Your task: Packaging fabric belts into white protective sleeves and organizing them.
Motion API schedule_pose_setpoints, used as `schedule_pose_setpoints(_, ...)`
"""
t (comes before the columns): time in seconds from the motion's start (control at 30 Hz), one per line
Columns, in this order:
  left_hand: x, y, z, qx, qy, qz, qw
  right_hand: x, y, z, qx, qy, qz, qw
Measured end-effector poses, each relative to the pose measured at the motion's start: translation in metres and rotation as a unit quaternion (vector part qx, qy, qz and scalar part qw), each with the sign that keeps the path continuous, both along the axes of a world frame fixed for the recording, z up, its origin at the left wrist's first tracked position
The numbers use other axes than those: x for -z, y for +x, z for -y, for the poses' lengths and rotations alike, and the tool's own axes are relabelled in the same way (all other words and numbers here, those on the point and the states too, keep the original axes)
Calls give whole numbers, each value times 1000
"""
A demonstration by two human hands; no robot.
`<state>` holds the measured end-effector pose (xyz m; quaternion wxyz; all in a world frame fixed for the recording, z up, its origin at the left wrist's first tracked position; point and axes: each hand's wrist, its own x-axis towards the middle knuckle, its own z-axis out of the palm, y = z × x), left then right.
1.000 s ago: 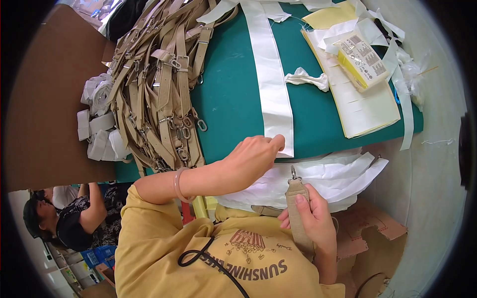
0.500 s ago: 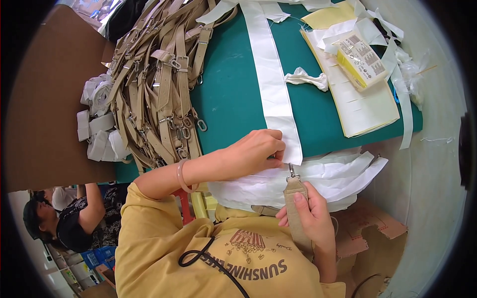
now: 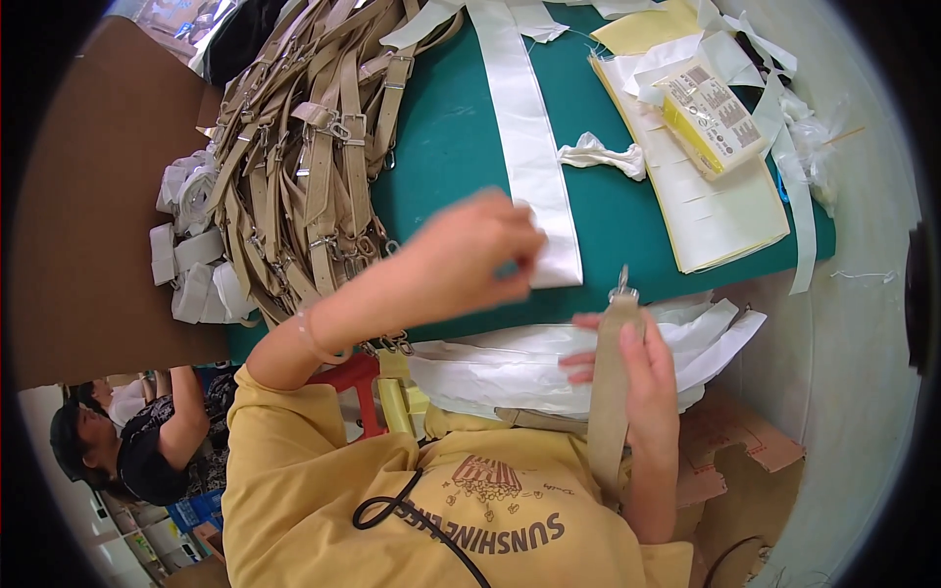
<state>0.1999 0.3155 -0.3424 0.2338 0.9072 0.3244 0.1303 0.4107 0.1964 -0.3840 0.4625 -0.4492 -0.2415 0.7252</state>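
My right hand (image 3: 642, 367) grips a beige strap (image 3: 610, 392) upright, thumb on its front and some fingers spread out behind it. At the strap's top end sits a metal snap hook (image 3: 623, 282). My left hand (image 3: 485, 250), smeared by motion with fingers bent, is over the table beside the near end of a long white strip (image 3: 534, 167); whether it holds anything cannot be made out. That strip runs over the green tabletop (image 3: 441, 147) from the far edge to the near edge.
A thick pile of beige straps with metal buckles (image 3: 323, 167) covers the left side. White rolls (image 3: 196, 245) lie by a brown board (image 3: 108, 196). At right are a paper stack (image 3: 720, 216), a yellow-and-white packet (image 3: 711, 118) and scraps. White sheeting (image 3: 549, 363) crosses my lap; another person sits left.
My left hand has moved up and left, away from the snap hook. The right hand has carried the strap to the right and slightly up. The white strip's near end has shifted farther away.
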Motion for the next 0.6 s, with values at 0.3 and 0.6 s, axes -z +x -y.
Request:
schedule_pose_setpoints(0.3, 36, 12, 19, 97, -339, 18, 936, 18, -15, 12, 102, -58, -96, 988)
schedule_pose_setpoints(0.6, 46, 9, 21, 117, -390, 45, 912, 20, -15, 22, 122, -99, -113, 981)
